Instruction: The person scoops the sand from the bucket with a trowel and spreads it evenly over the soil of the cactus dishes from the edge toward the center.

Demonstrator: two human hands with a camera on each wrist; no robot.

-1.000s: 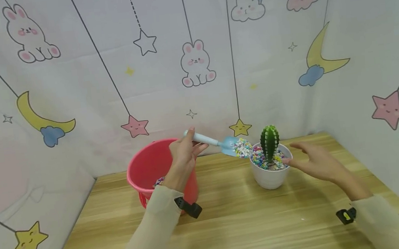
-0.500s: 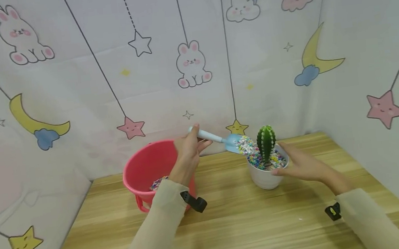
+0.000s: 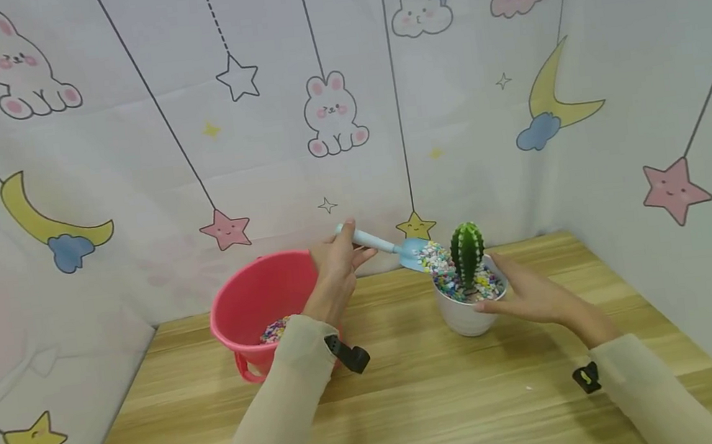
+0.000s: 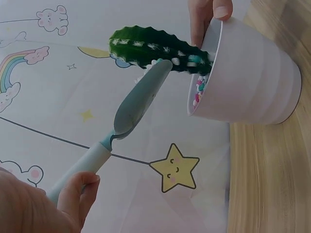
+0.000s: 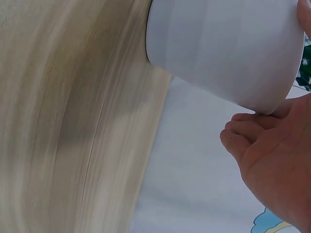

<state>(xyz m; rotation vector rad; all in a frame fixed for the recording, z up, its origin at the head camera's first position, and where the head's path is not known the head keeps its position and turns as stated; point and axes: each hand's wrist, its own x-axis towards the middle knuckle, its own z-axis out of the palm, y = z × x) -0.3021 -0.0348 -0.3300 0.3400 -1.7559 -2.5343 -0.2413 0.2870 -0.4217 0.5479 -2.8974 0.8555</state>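
Observation:
My left hand (image 3: 334, 266) grips the light handle of a small blue hand shovel (image 3: 413, 253), whose blade is tilted at the white flower pot (image 3: 467, 319). Colourful pebbles (image 3: 433, 258) lie on the blade and run over the pot's rim. A green cactus (image 3: 467, 254) stands upright in the pot among more pebbles. In the left wrist view the shovel blade (image 4: 141, 99) overlaps the cactus (image 4: 155, 50). My right hand (image 3: 536, 296) holds the pot's rim on its right side, thumb in front and fingers behind. The right wrist view shows the fingers (image 5: 243, 133) against the pot (image 5: 218, 48).
A red bucket (image 3: 235, 314) with pebbles inside stands on the left of the wooden table (image 3: 428, 410), partly behind my left arm. Close behind the table hangs a white printed cloth (image 3: 271, 158). A small white speck (image 3: 528, 388) lies in front of the pot.
My right hand has moved left and taken hold of the pot's rim. The shovel has come closer to the cactus and tipped, and its pebbles now spill into the pot. The view has shifted slightly.

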